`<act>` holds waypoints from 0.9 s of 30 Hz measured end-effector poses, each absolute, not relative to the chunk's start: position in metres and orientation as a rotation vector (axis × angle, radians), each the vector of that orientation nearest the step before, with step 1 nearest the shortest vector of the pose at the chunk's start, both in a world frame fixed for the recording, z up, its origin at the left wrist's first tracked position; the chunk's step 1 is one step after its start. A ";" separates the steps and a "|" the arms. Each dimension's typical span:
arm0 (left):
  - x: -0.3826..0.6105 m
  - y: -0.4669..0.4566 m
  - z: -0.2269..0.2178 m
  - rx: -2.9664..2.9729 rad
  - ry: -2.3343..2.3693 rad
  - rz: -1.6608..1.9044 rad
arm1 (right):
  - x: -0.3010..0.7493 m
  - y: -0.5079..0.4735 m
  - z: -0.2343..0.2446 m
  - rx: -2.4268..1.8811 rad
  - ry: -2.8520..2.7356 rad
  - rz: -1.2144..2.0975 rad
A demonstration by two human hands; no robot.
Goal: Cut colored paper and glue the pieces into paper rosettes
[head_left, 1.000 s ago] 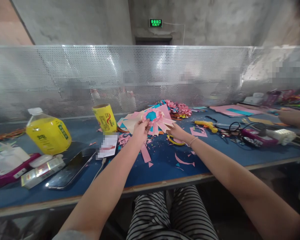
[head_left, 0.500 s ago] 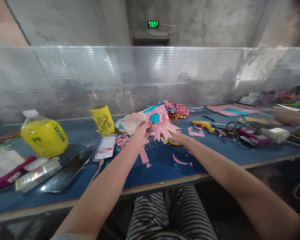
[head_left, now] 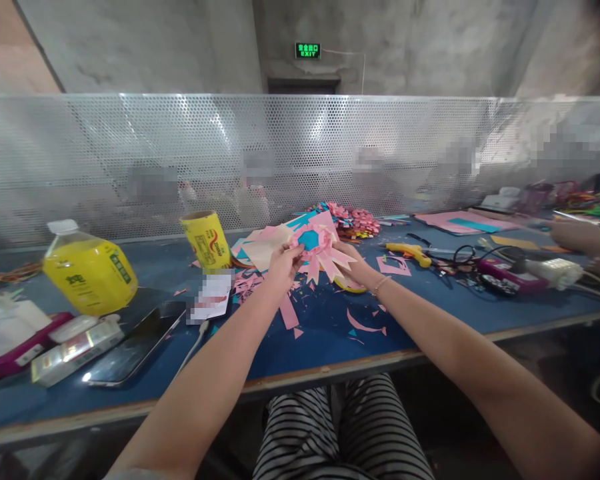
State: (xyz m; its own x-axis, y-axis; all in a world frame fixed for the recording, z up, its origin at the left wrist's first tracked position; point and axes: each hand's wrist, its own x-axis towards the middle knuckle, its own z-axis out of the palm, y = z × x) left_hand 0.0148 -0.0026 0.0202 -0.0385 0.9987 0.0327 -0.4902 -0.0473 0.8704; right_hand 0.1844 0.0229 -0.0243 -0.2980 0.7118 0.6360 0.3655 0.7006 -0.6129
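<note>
Both my hands hold a pink paper flower (head_left: 316,248) with a blue centre above the blue table (head_left: 310,333). My left hand (head_left: 282,265) pinches its left edge, fingers closed. On the flower's right side my right hand (head_left: 356,265) grips the pointed pink petals. Pink and blue paper scraps (head_left: 290,310) lie on the table under the hands. Loose pink and cream sheets (head_left: 263,243) lie just behind the flower.
A yellow drink bottle (head_left: 89,270), a phone (head_left: 133,347) and a pink-based tissue pack (head_left: 10,337) sit at left. A yellow can (head_left: 206,238) stands behind. Finished paper flowers (head_left: 353,219), a yellow glue gun (head_left: 410,251) and cables lie at right. Another person's hand (head_left: 577,235) is at far right.
The flower has been turned slightly between my hands and sits a little lower. My right hand has come up from under it onto its right side.
</note>
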 end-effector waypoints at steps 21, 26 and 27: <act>-0.004 0.008 -0.002 2.213 1.844 0.666 | 0.214 0.032 0.000 -0.968 -1.368 0.705; 0.003 0.012 -0.006 2.266 1.661 0.978 | 0.215 0.029 0.003 -0.947 -1.397 0.609; 0.004 0.012 -0.007 2.229 1.576 1.091 | 0.215 0.029 0.003 -0.964 -1.417 0.567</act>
